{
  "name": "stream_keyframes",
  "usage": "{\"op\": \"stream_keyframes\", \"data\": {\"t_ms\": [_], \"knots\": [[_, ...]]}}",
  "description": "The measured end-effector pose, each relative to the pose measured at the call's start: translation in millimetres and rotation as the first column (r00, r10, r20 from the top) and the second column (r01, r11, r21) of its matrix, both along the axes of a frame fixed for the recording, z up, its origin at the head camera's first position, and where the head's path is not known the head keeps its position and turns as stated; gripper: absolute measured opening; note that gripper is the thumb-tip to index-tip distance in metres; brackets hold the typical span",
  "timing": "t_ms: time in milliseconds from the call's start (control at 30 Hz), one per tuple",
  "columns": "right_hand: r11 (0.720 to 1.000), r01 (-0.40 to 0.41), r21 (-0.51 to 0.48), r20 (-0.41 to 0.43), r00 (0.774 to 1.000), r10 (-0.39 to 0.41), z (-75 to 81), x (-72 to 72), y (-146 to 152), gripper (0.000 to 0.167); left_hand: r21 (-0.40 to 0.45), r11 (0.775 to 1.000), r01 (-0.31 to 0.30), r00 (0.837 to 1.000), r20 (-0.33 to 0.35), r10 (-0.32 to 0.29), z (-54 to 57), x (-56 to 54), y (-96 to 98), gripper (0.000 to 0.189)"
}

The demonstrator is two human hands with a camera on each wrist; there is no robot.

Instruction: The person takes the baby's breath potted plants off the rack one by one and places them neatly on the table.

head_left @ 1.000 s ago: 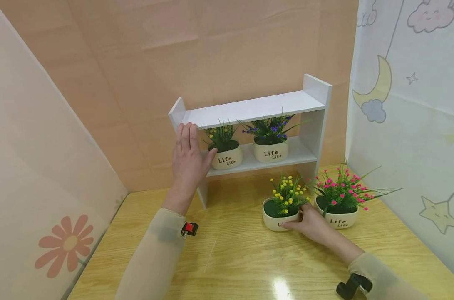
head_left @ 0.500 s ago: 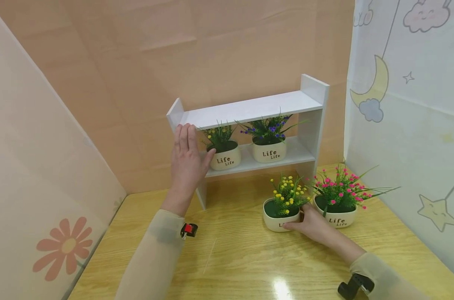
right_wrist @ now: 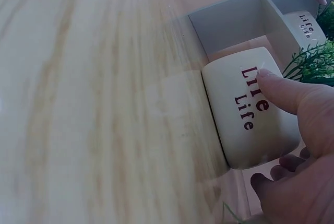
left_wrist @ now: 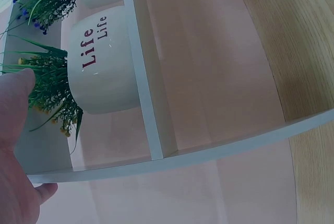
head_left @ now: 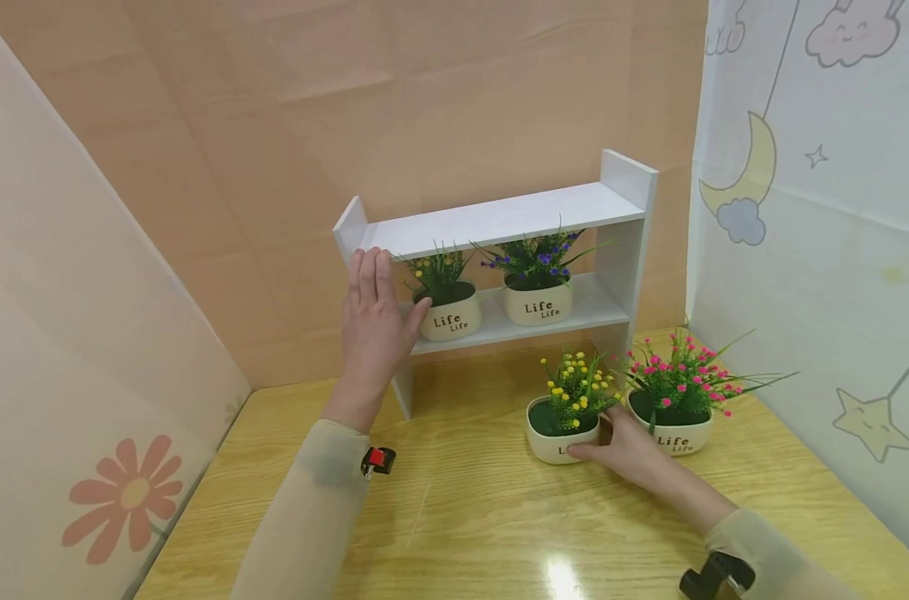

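Right grip [head_left: 630, 450] pinches front yellow-flowered pot [head_left: 546, 446] by its side, likely sparing the blooms [head_left: 576, 377]; pot's on bench [head_left: 461, 525]. Left grip [head_left: 375, 325], fingers straight, touches white shelf's [head_left: 491, 218] left end, probably steadying it.

Shelf unit [head_left: 499, 217]: on table [head_left: 312, 533], before rear wall [head_left: 349, 100].
Lower shelf [head_left: 595, 303]: carries left pot [head_left: 452, 318] and right pot [head_left: 539, 305].
Front pot [head_left: 550, 447]: on table, before shelf unit, left of outer pot [head_left: 671, 435].
Side walls [head_left: 72, 275]: left and right of table.
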State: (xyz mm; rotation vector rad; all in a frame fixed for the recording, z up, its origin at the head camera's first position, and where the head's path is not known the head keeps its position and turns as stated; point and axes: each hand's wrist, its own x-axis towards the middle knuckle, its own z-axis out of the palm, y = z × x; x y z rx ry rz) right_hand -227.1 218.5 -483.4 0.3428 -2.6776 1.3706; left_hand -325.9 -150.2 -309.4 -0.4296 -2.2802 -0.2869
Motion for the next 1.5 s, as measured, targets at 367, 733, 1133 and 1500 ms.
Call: {"op": "stream_keyframes", "data": {"t_ms": [367,733,1133,1500], "knots": [[1.000,0.000,0.007,0.014,1.000,0.000,2.5,11.5,4.0,0.110,0.006,1.000,-0.004,1.000,0.014,0.004,0.1,1.2,0.3,0.095],[0.999,-0.032,-0.015,0.024,0.999,0.032,3.1,35.4,10.6,0.111,0.013,1.000,0.004,1.000,0.001,-0.004,-0.3,3.0,-0.6,0.095],[0.995,-0.070,-0.077,0.054,0.996,0.075,20.9,59.5,14.6,0.114,0.003,1.000,0.006,1.000,-0.013,-0.006,0.5,1.5,-1.2,0.095],[0.981,-0.112,-0.158,-0.053,0.993,0.105,51.2,59.4,17.8,0.118,-0.004,1.000,0.017,1.000,-0.006,-0.017,1.0,1.4,-1.6,0.095]]}}
